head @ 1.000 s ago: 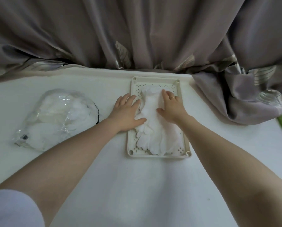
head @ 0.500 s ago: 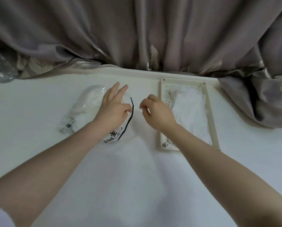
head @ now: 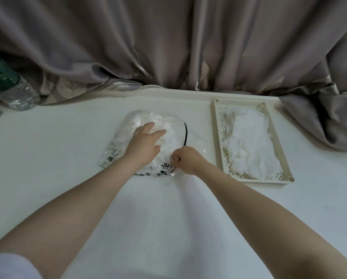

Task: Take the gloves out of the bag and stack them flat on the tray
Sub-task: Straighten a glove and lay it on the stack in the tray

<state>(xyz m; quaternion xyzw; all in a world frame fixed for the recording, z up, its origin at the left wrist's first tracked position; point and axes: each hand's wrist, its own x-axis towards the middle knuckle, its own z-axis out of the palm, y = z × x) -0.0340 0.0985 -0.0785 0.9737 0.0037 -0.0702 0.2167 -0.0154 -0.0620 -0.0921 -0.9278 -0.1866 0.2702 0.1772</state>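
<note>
A clear plastic bag (head: 168,125) with black print lies in the middle of the white table, full of white gloves. My left hand (head: 144,143) lies flat on top of it, fingers spread, pressing it down. My right hand (head: 185,159) pinches the bag's near right edge with closed fingers. To the right stands a cream perforated tray (head: 217,137) holding a flat pile of white gloves (head: 251,141).
A grey-brown curtain (head: 168,47) hangs along the table's far edge and bunches onto the table right of the tray. A clear plastic bottle (head: 11,87) with a green label lies at the far left.
Both hands left the gloves on the tray and moved left to the bag. My left hand now presses on the bag and my right hand has pinched its edge.
</note>
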